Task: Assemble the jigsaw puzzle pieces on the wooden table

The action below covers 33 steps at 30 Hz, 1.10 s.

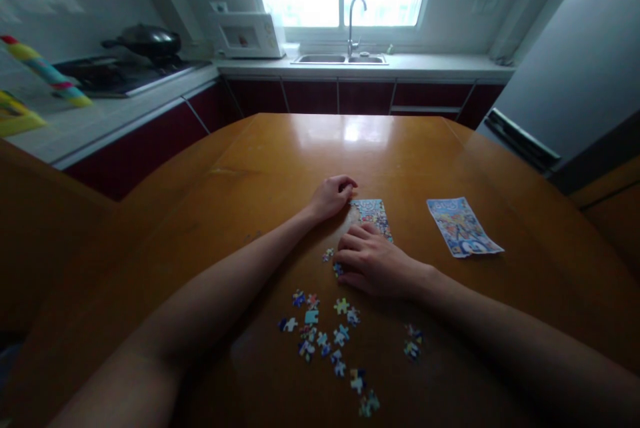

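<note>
A partly assembled jigsaw panel [373, 213] lies on the wooden table [280, 168]. My left hand [333, 196] rests at the panel's upper left corner, fingers curled in against the edge. My right hand [373, 263] lies flat just below the panel, its fingers stretched out to the left and touching a small piece [339, 269]. Several loose colourful puzzle pieces [325, 335] are scattered on the table nearer to me, with another small cluster [413, 343] to the right.
A printed reference picture [463, 227] lies to the right of the panel. Beyond the table are a counter with a sink and tap [350, 48], a microwave [250, 35], a wok on a stove [147, 41] at left, and a fridge [565, 68] at right.
</note>
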### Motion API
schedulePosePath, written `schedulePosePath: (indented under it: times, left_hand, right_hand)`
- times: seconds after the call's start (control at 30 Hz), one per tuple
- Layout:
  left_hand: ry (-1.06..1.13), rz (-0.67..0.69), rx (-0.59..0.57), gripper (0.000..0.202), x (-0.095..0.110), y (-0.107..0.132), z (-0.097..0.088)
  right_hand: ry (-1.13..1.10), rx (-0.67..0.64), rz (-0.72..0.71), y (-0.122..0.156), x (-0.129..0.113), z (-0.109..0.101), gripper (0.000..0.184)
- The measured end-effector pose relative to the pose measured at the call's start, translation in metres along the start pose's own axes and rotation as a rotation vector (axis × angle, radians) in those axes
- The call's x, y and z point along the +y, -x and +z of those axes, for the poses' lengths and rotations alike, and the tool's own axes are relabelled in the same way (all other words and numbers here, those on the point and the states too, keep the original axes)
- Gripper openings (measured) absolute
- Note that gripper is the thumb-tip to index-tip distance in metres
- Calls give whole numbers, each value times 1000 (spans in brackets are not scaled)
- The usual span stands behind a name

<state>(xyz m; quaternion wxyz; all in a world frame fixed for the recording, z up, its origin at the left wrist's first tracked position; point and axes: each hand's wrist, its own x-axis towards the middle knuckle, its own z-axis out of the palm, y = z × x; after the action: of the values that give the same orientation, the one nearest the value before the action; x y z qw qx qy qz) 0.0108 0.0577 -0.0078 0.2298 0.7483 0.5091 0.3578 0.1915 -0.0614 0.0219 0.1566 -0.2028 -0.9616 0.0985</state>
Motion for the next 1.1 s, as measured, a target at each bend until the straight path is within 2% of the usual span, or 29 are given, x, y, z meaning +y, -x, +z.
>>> schedulePosePath:
  times: [0.5,0.63,0.77,0.83,0.97,1.1]
  left_hand:
    - [-16,1,-3,22,1,0,0]
    - [-13,4,-2,23,1,0,-1]
    - [-20,26,-6,23,-1,-1,0]
    - [-22,30,-3,23,-2,-1,0]
    - [-19,22,-3,23,-2,-2,1]
    - [-14,21,-7,22,-3,-2,0]
  right_hand:
    - [14,57,-24,0,5,0,25]
    - [27,228,34,0,19,0,24]
    - [-24,486,235,2,35,0,20]
    - [-43,564,324,3,41,0,19]
    - [-62,587,389,4,44,0,21]
    - [-66,586,347,3,36,-3,18]
